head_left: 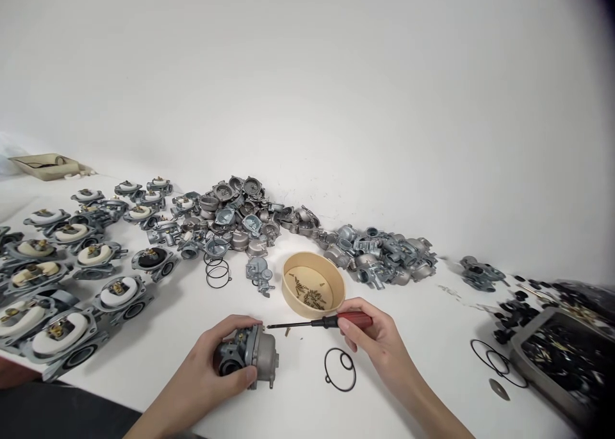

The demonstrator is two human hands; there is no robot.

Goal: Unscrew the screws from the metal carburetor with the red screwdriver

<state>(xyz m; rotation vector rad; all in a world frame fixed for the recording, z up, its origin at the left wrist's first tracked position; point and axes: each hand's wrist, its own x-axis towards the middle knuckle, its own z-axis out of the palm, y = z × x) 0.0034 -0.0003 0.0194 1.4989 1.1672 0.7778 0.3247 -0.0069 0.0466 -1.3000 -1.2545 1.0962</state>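
Note:
My left hand point(206, 368) grips a grey metal carburetor point(250, 357) resting on the white table near the front edge. My right hand point(375, 343) holds a red-handled screwdriver point(331, 322) lying almost level, its tip pointing left at the top of the carburetor. A small brass screw point(287, 330) lies on the table just below the shaft. Black rubber O-rings point(340, 368) lie between my hands. Just behind the screwdriver stands a beige bowl point(336, 284) with several small brass screws in it.
Several carburetor bodies with white floats point(62, 285) cover the left side. A heap of grey metal bowls and bodies point(298, 231) runs along the back. A grey tray of black parts point(564, 352) sits at the right, with O-rings point(494, 361) beside it. A beige tray point(45, 165) is far left.

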